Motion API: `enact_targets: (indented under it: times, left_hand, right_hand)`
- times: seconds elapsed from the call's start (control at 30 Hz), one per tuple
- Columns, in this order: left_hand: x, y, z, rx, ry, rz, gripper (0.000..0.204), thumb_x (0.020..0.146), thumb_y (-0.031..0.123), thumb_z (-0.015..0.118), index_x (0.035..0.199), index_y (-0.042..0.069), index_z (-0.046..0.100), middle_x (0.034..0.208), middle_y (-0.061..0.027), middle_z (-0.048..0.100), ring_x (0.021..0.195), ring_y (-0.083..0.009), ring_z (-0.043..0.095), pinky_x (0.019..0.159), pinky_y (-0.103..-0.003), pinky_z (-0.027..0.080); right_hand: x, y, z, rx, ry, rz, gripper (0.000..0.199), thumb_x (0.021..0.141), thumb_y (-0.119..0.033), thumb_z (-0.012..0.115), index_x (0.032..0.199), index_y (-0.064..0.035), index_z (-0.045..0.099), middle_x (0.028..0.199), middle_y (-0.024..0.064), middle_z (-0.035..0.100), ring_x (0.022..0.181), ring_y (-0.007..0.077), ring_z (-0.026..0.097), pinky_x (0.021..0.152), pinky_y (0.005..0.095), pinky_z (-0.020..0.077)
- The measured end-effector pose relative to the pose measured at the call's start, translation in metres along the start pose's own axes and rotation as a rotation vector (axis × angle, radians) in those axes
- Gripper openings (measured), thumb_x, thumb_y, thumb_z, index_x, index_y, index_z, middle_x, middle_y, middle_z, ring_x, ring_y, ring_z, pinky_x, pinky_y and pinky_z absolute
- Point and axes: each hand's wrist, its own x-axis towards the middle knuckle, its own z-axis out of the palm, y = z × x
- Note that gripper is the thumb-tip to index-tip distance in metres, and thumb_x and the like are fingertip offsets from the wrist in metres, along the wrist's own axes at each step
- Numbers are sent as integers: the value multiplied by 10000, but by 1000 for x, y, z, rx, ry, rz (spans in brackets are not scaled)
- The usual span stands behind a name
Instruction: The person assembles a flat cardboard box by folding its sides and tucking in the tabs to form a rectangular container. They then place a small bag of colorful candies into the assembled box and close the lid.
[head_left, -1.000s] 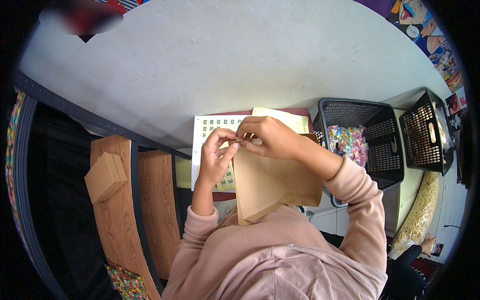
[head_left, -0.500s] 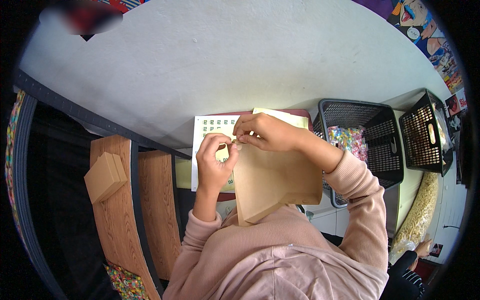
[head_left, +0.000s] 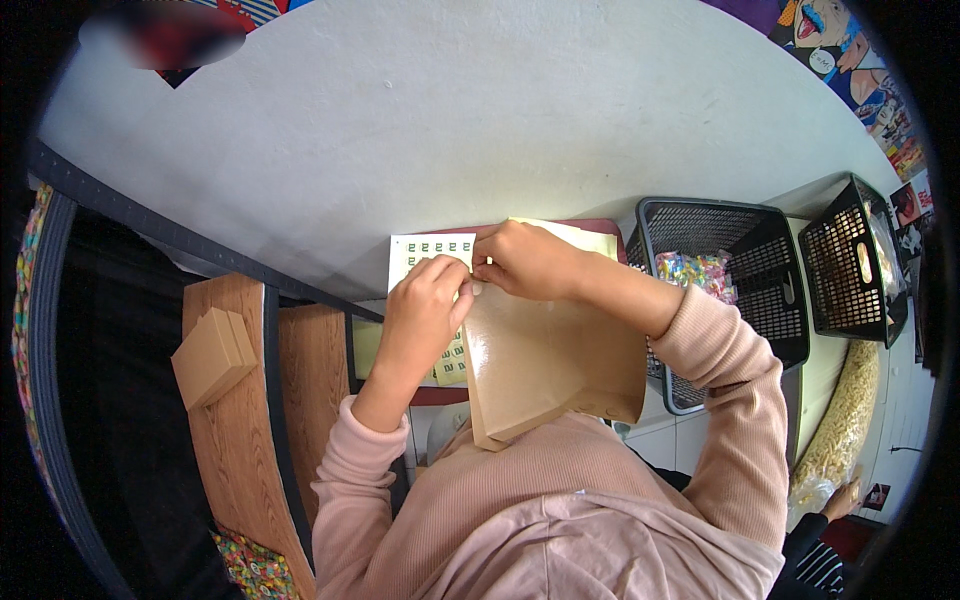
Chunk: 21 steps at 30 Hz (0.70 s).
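Observation:
A brown cardboard box [head_left: 550, 345], partly folded with low side walls standing, leans against my front with its inside facing up. My left hand [head_left: 425, 305] is closed in a pinch at its far left corner. Right beside it, my right hand [head_left: 525, 262] also pinches that corner, fingertips nearly touching the left ones. The corner flap itself is mostly hidden by my fingers. Beneath the box lie a white sheet with rows of small printed stickers [head_left: 402, 250] and some pale yellow paper [head_left: 590, 240], both on a dark red surface [head_left: 560, 225].
To the right stand a black plastic basket [head_left: 720, 205] holding colourful wrapped sweets and a second black basket [head_left: 852, 300]. A long clear bag of pale snacks [head_left: 845, 420] lies beyond, near another person's hand [head_left: 843, 500]. A closed brown box [head_left: 213, 358] sits on a wooden shelf at left.
My left hand has turned over the box's far left corner, its fingers drawing closer together, and its elbow has swung outward to the left. The right hand has barely moved.

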Motion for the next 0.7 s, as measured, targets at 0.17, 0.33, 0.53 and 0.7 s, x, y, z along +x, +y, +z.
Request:
enact_targets:
  times: [0.17, 0.33, 0.53, 0.7]
  left_hand:
    - [-3, -5, 5, -103, -16, -64, 81, 707, 25, 595, 760, 4, 538, 750, -123, 567, 663, -315, 566, 584, -364, 446]
    - [-4, -5, 8, -107, -13, -77, 84, 720, 22, 582, 768, 4, 515, 736, -137, 567, 668, -319, 571, 578, -364, 442]
    - [-8, -11, 9, -142, -9, -80, 106, 715, 21, 580, 754, 2, 483, 732, -136, 570, 685, -319, 571, 602, -379, 438]
    - [-8, -12, 8, -138, -12, -46, 101, 715, 22, 580, 752, 3, 487, 734, -136, 574, 703, -321, 566, 622, -381, 437]
  right_hand:
    - [1, -1, 0, -18, 22, -22, 78, 709, -52, 574, 717, 17, 607, 726, 139, 596, 642, 300, 580, 611, 362, 464]
    - [2, -3, -2, -34, -46, 21, 118, 738, -74, 541, 729, 17, 615, 774, 166, 602, 718, 337, 583, 656, 401, 473]
    - [-10, -9, 3, 86, 127, -73, 110, 690, -36, 573, 779, 25, 597, 800, 172, 589, 661, 302, 597, 622, 349, 479]
    - [-11, -9, 3, 76, 96, -94, 146, 674, -52, 583, 796, 26, 601, 729, 164, 593, 659, 296, 600, 610, 343, 484]
